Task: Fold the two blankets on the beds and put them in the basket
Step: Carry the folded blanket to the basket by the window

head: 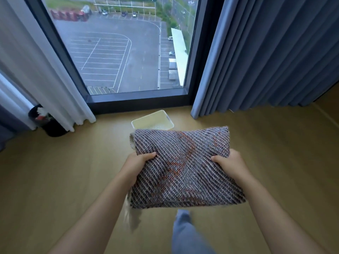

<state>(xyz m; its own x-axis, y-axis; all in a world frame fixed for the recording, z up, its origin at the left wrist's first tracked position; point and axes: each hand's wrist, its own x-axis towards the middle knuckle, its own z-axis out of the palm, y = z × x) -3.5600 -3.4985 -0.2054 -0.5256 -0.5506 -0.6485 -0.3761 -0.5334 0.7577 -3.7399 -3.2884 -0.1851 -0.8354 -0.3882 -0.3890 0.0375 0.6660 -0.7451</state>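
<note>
A folded blanket [183, 167], woven in grey, dark and orange diagonal stripes, is held out flat in the centre of the frame. The left hand [136, 165] has its grip clamped on the blanket's left edge, thumb on top and fingers underneath; the right hand [230, 165] is clamped the same way on the right edge. The bundle hangs in the air above the wooden floor [64, 171], with a loose pale corner dangling from its lower left.

Just beyond the blanket's far edge, in the middle of the frame, sits the cream basket [153, 121] on the floor, close to the window [119, 52]. Its near side is hidden behind the blanket; the part that shows, including a perforated bottom, looks empty, though I cannot see all of it. White curtains [42, 70] hang at the left, blue curtains [266, 55] at the right, and a dark bin [49, 123] stands at the lower left of the white ones. One trouser leg [185, 233] shows at the bottom.

Judging by this, the folding of this blanket is finished and it is being carried to the basket, so the step in hand is setting it in. Neither bed is in view, and no second blanket shows, so it appears this is the first of the two. If so, the other blanket remains to be folded and brought over.
</note>
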